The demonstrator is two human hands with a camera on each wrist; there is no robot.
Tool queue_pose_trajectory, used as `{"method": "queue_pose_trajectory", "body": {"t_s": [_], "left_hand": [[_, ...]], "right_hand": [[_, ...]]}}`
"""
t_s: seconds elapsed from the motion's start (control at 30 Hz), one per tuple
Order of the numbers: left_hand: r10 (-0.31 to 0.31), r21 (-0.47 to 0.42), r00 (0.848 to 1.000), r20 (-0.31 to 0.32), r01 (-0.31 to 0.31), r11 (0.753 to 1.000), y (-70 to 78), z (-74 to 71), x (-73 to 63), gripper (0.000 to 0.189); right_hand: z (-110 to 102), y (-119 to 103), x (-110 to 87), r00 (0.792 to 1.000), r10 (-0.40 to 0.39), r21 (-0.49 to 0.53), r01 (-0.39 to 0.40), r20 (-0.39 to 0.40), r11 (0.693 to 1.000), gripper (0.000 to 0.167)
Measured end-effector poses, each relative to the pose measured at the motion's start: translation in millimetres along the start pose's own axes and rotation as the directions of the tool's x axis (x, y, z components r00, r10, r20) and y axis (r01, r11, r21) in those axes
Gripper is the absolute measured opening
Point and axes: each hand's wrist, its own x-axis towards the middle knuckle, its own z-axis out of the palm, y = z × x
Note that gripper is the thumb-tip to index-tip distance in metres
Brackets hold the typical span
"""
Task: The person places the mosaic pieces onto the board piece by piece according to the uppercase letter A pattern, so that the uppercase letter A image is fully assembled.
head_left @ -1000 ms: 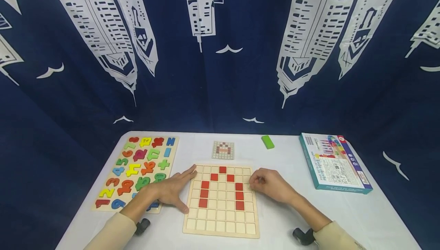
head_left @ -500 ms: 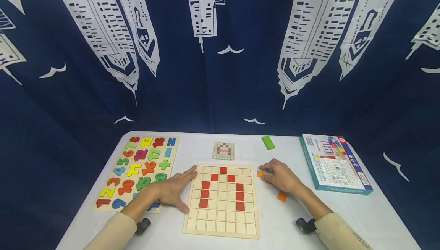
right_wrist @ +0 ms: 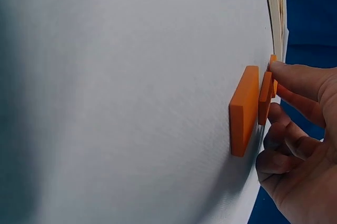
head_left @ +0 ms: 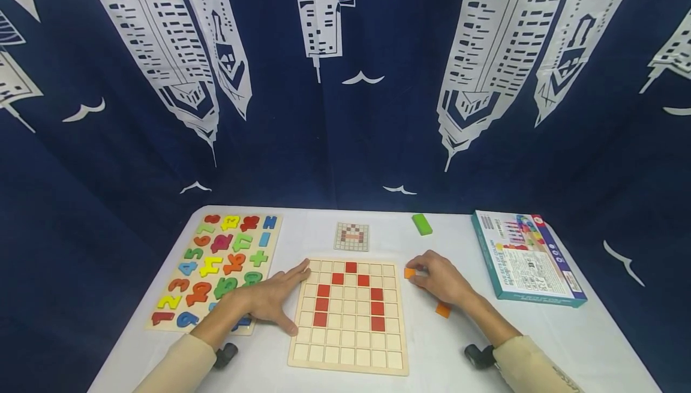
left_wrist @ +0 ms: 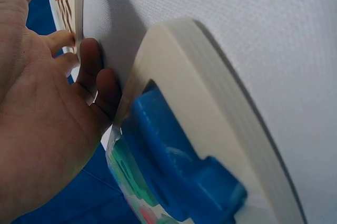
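Observation:
A wooden grid board [head_left: 348,345] lies mid-table, with several red tiles [head_left: 377,308] set in its cells as an arch. My left hand [head_left: 270,300] rests at the board's left edge, thumb and fingers spread. Right of the board, my right hand [head_left: 439,277] pinches a square orange tile [head_left: 409,273] at table level between thumb and finger. Another orange tile [head_left: 443,310] lies beneath the hand. In the right wrist view, the nearest orange tile [right_wrist: 244,110] and a further one [right_wrist: 265,99] lie before the pinched one, which is partly hidden.
A small pattern card [head_left: 351,237] lies behind the board, and a green block [head_left: 421,224] to its right. A number puzzle board [head_left: 178,255] takes up the left side. A teal box [head_left: 529,261] lies at the right. A patterned blue cloth [head_left: 324,141] hangs behind the table.
My right hand has moved from the board's right edge a little to the right and opened its fingers around an orange tile. Orange tiles now show on the table. My left hand stays put.

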Motion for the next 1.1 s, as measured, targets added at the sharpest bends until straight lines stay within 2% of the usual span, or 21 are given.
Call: {"method": "queue_pose_trajectory", "body": {"t_s": [0.27, 0.67, 0.93, 1.1], "left_hand": [[-0.005, 0.005, 1.000, -0.004, 0.005, 1.000, -0.4, 1.1, 1.1, 0.124], [0.005, 0.011, 1.000, -0.004, -0.005, 1.000, 0.9, 0.5, -0.7, 0.124], [0.009, 0.017, 1.000, 0.005, -0.009, 1.000, 1.7, 0.5, -2.7, 0.124], [-0.001, 0.027, 1.000, 0.007, 0.000, 1.000, 3.0, 1.1, -2.3, 0.125]], "right_hand": [[1, -2, 0.7, 1.000, 0.001, 0.012, -0.001, -0.015, 1.000, 0.026], [0, -5, -0.4, 0.998, -0.039, 0.053, 0.041, -0.047, 0.998, 0.022], [-1, -8, -0.7, 1.000, -0.016, 0.119, 0.018, -0.023, 0.993, 0.019], [-3, -16, -3.0, 0.999, -0.030, 0.164, 0.034, -0.027, 0.986, 0.018]]}}
